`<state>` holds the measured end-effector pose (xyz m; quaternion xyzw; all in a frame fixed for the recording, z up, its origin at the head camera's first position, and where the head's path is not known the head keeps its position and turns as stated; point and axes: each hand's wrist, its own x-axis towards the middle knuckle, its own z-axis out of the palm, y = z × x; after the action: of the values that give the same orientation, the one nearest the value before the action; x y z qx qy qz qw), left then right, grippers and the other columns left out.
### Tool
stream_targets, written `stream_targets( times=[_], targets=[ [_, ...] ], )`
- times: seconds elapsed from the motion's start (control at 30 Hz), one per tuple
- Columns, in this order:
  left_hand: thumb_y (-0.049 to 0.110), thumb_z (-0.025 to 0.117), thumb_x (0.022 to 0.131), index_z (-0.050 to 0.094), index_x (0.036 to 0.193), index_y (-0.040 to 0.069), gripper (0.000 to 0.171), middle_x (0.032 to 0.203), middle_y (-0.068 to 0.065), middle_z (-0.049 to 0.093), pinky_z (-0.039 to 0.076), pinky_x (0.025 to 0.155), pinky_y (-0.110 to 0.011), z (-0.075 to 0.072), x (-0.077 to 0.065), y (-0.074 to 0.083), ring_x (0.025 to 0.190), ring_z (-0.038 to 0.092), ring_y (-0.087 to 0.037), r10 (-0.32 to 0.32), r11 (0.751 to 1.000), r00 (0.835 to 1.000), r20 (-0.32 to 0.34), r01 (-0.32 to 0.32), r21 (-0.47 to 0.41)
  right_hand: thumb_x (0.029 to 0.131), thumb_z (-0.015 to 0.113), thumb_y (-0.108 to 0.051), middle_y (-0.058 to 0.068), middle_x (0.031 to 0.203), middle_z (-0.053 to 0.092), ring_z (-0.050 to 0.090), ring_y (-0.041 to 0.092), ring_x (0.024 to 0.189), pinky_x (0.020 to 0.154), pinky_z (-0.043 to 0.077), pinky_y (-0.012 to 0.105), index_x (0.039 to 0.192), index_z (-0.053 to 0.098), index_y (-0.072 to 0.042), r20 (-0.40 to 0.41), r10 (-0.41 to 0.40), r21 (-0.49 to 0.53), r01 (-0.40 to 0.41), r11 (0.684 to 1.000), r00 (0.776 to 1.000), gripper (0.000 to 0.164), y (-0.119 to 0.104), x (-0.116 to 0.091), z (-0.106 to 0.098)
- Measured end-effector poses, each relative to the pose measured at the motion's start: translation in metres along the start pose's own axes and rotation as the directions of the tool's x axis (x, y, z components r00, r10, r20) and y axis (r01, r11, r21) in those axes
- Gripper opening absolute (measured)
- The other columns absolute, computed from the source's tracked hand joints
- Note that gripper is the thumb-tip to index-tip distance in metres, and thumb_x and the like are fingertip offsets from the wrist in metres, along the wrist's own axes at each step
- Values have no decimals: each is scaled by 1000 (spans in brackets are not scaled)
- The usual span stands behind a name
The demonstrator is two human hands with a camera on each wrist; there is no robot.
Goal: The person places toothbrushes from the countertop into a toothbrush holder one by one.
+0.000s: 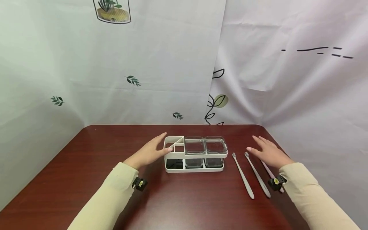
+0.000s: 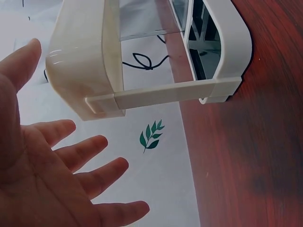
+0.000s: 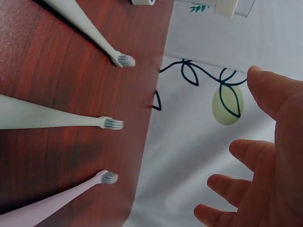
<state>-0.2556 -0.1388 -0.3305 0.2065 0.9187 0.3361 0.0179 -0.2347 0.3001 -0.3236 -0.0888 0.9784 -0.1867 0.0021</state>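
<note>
A white toothbrush holder with divided slots on its left stands near the middle of the table. Two clear square cups sit in its right part. My left hand is beside the holder's left end, fingers spread and holding nothing; the left wrist view shows a gap between the fingers and the holder. Over on the right, my right hand hovers with spread fingers above the toothbrushes. Two pale toothbrushes and a pink toothbrush lie side by side; the right forearm and hand partly cover the pink one.
The dark red wooden table ends at a back edge against a white printed cloth. More of that cloth hangs along the right side. A small black camera is strapped to each wrist.
</note>
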Motion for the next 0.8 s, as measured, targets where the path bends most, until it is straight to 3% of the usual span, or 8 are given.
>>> stream_targets(
  times=[0.23,0.8],
  targets=[
    [55,55,81,20,144,15,81,146,-10,24,23,102,-52,4,1,-2,132,23,-29,-7,1000,1000,17,7,-11,87,42,-56,30,141,19,17,48,127,95,20,61,141,16,3,6,-13,58,13,998,1000,84,9,5,3],
    [53,60,78,24,142,16,82,142,-10,31,30,97,-50,9,2,-5,126,35,-29,-32,996,999,-3,31,-86,88,41,-56,35,138,19,24,51,122,90,28,61,140,13,6,40,110,165,-115,980,993,85,28,18,8]
  ],
)
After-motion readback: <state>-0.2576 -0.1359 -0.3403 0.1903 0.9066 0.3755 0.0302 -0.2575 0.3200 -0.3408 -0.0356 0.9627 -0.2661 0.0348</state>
